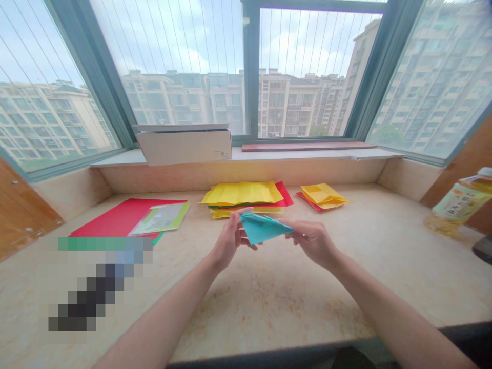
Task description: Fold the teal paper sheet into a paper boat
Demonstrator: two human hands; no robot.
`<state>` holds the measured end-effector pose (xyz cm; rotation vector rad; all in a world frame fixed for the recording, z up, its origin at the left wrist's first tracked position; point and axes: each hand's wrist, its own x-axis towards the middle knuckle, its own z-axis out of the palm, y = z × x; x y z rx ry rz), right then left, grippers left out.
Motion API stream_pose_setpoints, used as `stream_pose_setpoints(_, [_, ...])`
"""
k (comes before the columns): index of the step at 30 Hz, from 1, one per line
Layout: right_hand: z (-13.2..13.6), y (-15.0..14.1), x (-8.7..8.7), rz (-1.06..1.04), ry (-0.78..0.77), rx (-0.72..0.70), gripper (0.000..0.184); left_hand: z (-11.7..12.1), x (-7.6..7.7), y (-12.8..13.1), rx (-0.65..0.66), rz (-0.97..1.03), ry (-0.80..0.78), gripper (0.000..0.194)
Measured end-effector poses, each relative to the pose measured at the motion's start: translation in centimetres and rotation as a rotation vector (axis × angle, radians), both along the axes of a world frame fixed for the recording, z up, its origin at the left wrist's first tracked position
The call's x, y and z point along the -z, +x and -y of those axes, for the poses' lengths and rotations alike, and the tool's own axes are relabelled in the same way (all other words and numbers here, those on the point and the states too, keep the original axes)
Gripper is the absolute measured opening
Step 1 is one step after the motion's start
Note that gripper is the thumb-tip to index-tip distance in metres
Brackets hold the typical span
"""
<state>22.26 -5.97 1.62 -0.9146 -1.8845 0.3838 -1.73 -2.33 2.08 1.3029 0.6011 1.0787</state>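
Note:
Between my two hands, above the middle of the counter, is a folded piece of blue paper with a roughly triangular outline. My left hand grips its left edge, the thumb on the near side and some fingers beneath. At the right, my right hand pinches the narrow corner between thumb and fingers. Just beyond the hands lies a stack of yellow paper with red and green sheets showing under it. Further right are smaller folded yellow and red papers.
Red sheets lie on the left with a clear green-edged packet on top. A pixelated patch hides something in front of them. A white box stands on the sill. At the right is a bottle of yellowish liquid. The stone counter ends near me.

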Motion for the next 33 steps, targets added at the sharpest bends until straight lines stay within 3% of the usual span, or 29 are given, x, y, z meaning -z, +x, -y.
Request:
stream_pose_setpoints(5, [-0.3,-0.3,0.7,0.005,0.045,-0.002,0.046,0.2,-0.2,0.4,-0.163,0.039,-0.052,0.053])
stream_pose_setpoints(10, [-0.3,-0.5,0.0,-0.216,-0.201,-0.056,0.036,0.9,-0.6,0.7,-0.159,-0.003,-0.047,0.091])
stream_pose_setpoints(13, [-0.2,-0.9,-0.6,-0.378,-0.382,-0.1,0.043,1.1,-0.6,0.8,-0.127,-0.006,-0.041,0.097])
stream_pose_setpoints(15, [-0.1,-1.2,-0.8,-0.404,-0.489,-0.166,0.055,1.2,-0.4,0.9,-0.079,-0.023,-0.033,0.091])
stream_pose_setpoints(18, [0.0,-1.6,-0.5,-0.354,-0.586,-0.202,0.042,1.4,-0.3,1.0,-0.013,-0.077,-0.029,0.066])
stream_pose_setpoints(20, [0.1,-1.8,-0.3,-0.341,-0.584,-0.148,0.035,1.8,-0.2,1.1,0.016,-0.087,-0.035,0.054])
stream_pose_setpoints(25, [0.3,-1.9,0.2,-0.34,-0.502,-0.021,0.035,2.7,0.0,1.8,0.109,-0.081,-0.099,0.053])
stream_pose_setpoints(29, [0.6,-2.1,0.8,-0.309,-0.484,-0.039,0.031,2.7,0.2,2.4,0.052,-0.07,-0.194,0.058])
stream_pose_setpoints(33, [0.7,-2.2,1.6,-0.235,-0.461,-0.149,0.035,2.4,0.2,2.4,0.021,-0.085,-0.203,0.061])
